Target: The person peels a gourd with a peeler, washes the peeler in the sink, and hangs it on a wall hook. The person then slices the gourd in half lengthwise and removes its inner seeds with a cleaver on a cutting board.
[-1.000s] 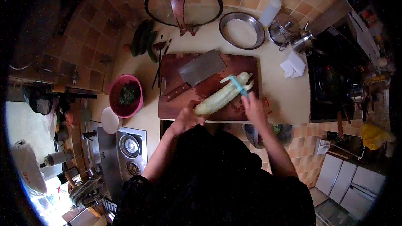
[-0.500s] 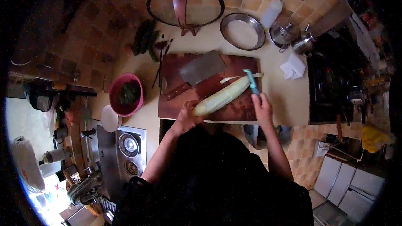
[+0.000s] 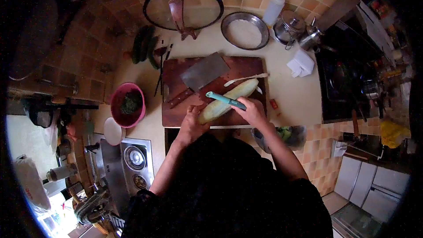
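Note:
A long, pale peeled vegetable [image 3: 222,105] lies slanted over the front of the wooden cutting board [image 3: 176,68]. Its lower left end is gripped by my left hand [image 3: 193,124]. My right hand [image 3: 252,113] is closed on the handle of a teal peeler [image 3: 222,99], whose head is above the left part of the vegetable. A strip of peel [image 3: 244,78] rests on the board behind the vegetable, and another bit hangs at its far end. The cleaver [image 3: 205,71] lies flat on the board behind them.
Left of the board is a pink bowl [image 3: 141,108] holding greens, near the sink [image 3: 147,150]. Behind stand a glass lid [image 3: 198,6], dark green cucumbers [image 3: 143,46] and a metal bowl of white powder [image 3: 245,34]. A stove [image 3: 337,79] is at right.
My right hand has moved left with the peeler, from the vegetable's far end to over its left part. The whole view has shifted slightly.

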{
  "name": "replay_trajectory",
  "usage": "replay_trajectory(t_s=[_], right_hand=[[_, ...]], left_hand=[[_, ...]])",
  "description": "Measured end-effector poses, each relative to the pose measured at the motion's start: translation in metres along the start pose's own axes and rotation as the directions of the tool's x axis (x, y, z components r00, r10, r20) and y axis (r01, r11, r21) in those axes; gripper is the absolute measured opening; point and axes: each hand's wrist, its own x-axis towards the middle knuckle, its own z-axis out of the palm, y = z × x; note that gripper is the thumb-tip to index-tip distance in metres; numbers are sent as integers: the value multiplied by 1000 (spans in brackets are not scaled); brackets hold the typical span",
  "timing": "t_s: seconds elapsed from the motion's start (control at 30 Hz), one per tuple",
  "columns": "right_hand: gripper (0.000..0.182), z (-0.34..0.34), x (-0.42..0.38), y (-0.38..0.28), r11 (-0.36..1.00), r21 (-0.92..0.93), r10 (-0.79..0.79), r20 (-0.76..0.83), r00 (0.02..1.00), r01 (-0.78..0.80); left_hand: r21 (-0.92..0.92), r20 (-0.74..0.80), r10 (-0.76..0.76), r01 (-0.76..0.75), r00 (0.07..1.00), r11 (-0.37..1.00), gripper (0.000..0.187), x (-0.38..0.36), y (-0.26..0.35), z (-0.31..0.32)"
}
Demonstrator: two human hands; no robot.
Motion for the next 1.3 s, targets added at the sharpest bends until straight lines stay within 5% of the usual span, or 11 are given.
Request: replay_trajectory(t_s=[0.13, 0.23, 0.37, 0.53, 0.63, 0.7, 0.83, 0.9, 1.03, 1.1, 1.3], right_hand=[[29, -8, -1, 7, 982, -22, 188, 14, 982, -188], [32, -8, 6, -7, 977, 174, 126, -25, 992, -120], [34, -8, 8, -24, 969, 161, 152, 211, 966, -187], [30, -7, 12, -21, 981, 165, 67, 190, 980, -99], [29, -21, 13, -16, 961, 113, 232, 172, 957, -253], [28, -21, 10, 19, 940, 204, 280, -1, 960, -274], [39, -50, 17, 22, 926, -94, 319, -324, 891, -366], [39, -64, 17, 5, 880, 41, 473, -192, 860, -474], [34, -40, -9, -31, 911, 194, 353, 95, 931, -365], [32, -19, -33, -48, 956, 53, 274, 196, 942, -289], [26, 3, -51, -71, 989, -144, 4, 127, 992, 14]], left_hand=[[-30, 4, 16, -16, 1000, 999, 66, -4, -10, -2], [-28, -15, 21, -22, 1000, 999, 65, -6, -10, 3], [-225, -26, -52, 45, 998, 973, 62, -8, -13, 11], [-183, -71, -14, 1, 997, 983, 60, -11, -13, 7], [-389, 58, -257, 259, 965, 884, 57, -11, -12, 7], [-481, 142, -349, 373, 926, 794, 56, -12, 3, -1], [-556, 354, -418, 548, 836, 625, 57, -15, 23, -17], [-600, 396, -401, 564, 826, 568, 60, -17, 8, -12], [-630, 329, -402, 516, 855, 581, 62, -24, -2, -5], [-630, 267, -432, 495, 861, 598, 60, -24, 4, -5], [-533, 226, -460, 504, 859, 680, 55, -20, -1, -11]])
